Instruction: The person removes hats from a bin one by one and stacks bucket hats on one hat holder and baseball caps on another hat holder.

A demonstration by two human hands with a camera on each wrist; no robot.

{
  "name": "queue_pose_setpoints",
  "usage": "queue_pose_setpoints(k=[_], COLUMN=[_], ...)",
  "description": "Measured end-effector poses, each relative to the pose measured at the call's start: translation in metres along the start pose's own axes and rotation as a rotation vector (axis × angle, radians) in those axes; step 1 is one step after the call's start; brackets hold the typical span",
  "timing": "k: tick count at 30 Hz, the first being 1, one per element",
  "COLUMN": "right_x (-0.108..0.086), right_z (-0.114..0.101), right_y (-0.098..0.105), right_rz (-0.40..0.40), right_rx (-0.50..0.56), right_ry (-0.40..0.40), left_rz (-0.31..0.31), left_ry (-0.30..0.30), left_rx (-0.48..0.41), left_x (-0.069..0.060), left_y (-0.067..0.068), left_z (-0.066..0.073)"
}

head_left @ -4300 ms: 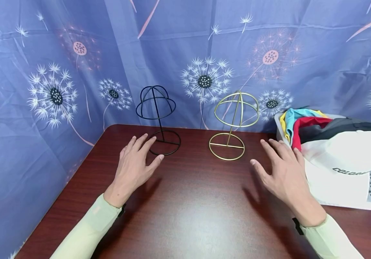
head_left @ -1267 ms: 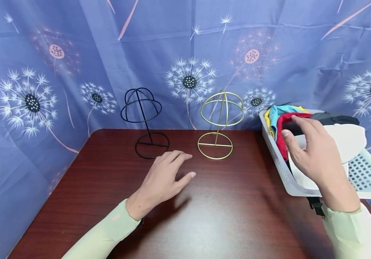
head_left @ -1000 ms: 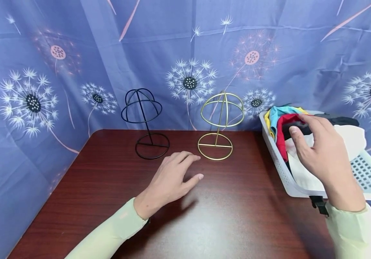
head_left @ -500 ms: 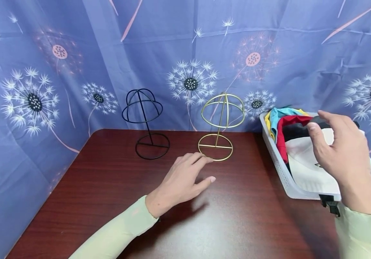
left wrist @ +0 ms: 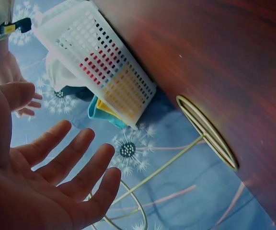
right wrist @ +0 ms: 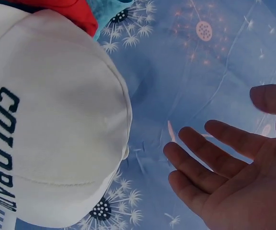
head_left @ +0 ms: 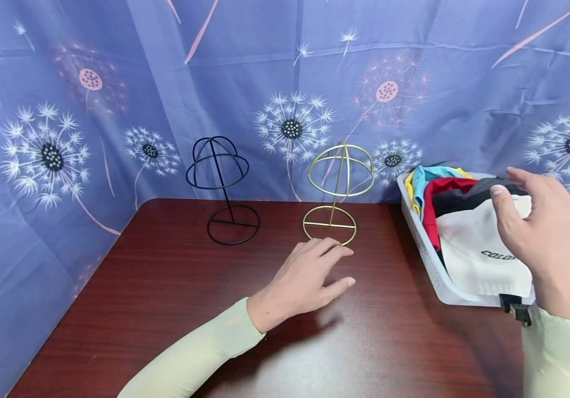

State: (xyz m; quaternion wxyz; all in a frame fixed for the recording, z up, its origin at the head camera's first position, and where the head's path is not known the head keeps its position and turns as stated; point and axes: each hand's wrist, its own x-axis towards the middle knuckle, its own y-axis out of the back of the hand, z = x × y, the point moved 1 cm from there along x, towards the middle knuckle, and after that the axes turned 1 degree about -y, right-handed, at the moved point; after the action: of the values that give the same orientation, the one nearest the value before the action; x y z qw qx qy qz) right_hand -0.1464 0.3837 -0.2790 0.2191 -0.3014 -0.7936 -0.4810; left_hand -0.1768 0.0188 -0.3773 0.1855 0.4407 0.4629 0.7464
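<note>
My right hand (head_left: 545, 232) hovers above the white cap (head_left: 484, 243), fingers loosely spread and holding nothing. Dark lettering runs across the cap's front, and the hand hides part of it in the head view. In the right wrist view a gap separates the fingers from the white cap (right wrist: 66, 110). My left hand (head_left: 305, 276) hangs over the table in front of the gold wire hat stand (head_left: 334, 224), its relaxed fingers holding nothing. The left wrist view shows the palm and fingers with the gold stand's base (left wrist: 210, 134) beyond them.
A white plastic basket (head_left: 426, 260) at the right holds several caps, among them a red one (head_left: 430, 210), a blue one (head_left: 421, 179) and a dark grey one (head_left: 456, 200). A black wire hat stand (head_left: 232, 223) stands back left. Patterned blue cloth (head_left: 245, 66) hangs behind the table (head_left: 165, 287).
My right hand has moved right over the basket, uncovering more of the white cap and its lettering. The left hand has shifted right, toward the front of the gold stand.
</note>
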Motion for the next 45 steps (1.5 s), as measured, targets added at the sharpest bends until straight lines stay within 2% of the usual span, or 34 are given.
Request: queue_pose_setpoints(k=[16, 31, 38, 45], right_x=[0.008, 0.011, 0.015, 0.018], right_z=[0.013, 0.026, 0.028, 0.029], right_y=[0.004, 0.005, 0.005, 0.003], right_rz=[0.017, -0.025, -0.058, -0.091], right_rx=[-0.014, -0.026, -0.036, -0.045], right_ry=[-0.040, -0.051, -0.090, -0.087], left_rz=[-0.015, -0.021, -0.041, -0.023], left_ry=[-0.072, -0.154, -0.168, -0.193], left_rx=[0.029, 0.019, 0.015, 0.018], left_x=[0.022, 0.050, 0.062, 0.074], left_y=[-0.019, -0.035, -0.044, -0.048], left_z=[0.023, 0.053, 0.067, 0.078])
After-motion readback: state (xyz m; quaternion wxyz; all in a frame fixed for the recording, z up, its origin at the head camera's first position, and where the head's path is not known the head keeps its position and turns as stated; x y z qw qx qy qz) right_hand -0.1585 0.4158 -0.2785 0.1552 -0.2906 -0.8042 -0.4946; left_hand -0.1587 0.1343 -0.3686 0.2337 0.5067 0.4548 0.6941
